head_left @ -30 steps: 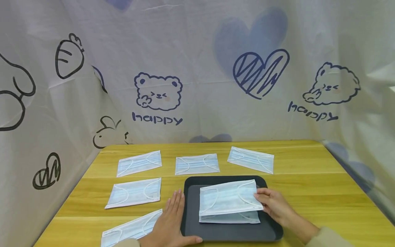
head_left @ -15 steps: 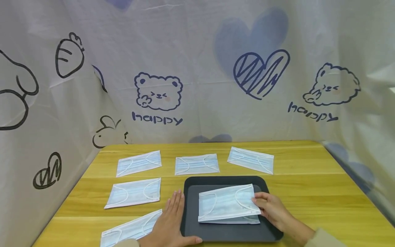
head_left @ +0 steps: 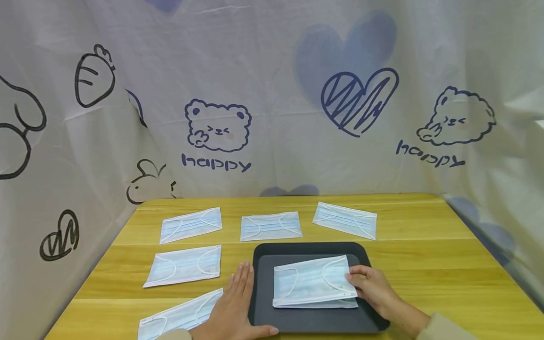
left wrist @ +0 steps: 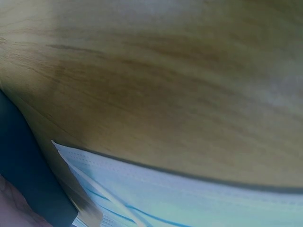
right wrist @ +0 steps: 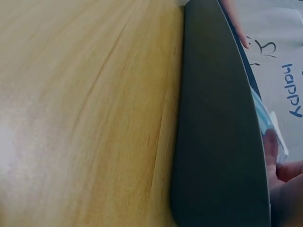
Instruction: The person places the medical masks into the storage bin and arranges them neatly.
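Note:
A dark grey tray [head_left: 331, 323] stands at the front of the table. Over it, my right hand [head_left: 376, 289] pinches the right edge of a pale blue face mask [head_left: 310, 281] between thumb and fingers. Beneath this mask another face mask [head_left: 346, 305] lies in the tray, mostly covered. In the right wrist view, the tray's side wall hides much of the pinched mask. My left hand [head_left: 233, 304] lies with straight fingers along the tray's left rim, its thumb stretched over the near left corner. Under the left forearm, a face mask [head_left: 176, 317] is partly hidden.
Along the back of the wooden table [head_left: 442, 255] lie a left mask [head_left: 191, 225], a middle mask [head_left: 271, 226] and a right mask [head_left: 345, 220]. Another mask [head_left: 183, 266] lies left of the tray. A printed white curtain [head_left: 280, 94] hangs behind and at the sides.
My right hand has lowered the pinched mask toward the one in the tray and shifted slightly left. The gap between the two masks has narrowed. My left hand has stayed put.

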`<state>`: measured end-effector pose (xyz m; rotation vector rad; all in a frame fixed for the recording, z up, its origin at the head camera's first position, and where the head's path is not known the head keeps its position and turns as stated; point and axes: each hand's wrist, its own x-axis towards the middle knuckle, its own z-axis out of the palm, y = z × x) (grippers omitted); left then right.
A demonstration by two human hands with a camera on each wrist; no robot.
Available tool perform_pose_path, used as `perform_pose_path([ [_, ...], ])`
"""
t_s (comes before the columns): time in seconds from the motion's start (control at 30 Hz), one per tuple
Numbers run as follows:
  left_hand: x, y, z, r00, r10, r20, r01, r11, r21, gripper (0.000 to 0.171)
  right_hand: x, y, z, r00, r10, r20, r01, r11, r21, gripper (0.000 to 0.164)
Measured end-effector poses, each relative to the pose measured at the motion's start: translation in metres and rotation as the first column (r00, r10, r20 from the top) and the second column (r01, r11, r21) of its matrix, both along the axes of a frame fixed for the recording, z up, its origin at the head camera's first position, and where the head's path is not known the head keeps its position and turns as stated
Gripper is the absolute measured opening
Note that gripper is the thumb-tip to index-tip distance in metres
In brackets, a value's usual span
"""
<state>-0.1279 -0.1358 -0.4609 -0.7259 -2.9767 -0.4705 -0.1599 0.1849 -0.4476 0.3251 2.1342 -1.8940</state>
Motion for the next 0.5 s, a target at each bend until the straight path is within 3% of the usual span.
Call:
perform_pose_path([
  [0.23,0.0000,0.0000,0.0007,1.000,-0.001,0.004,0.001,1.000,0.002,0.124,0.0019,-0.0052,0.0036,0.999,-0.048,-0.016,0.050,0.991,0.127,0.026],
  [0.5,0.0003,0.0005,0.0003,1.000,0.004,0.007,-0.004,1.000,0.004,0.124,0.0025,-0.0083,0.0075,0.999,-0.039,-0.024,0.044,0.969,0.245,0.028],
])
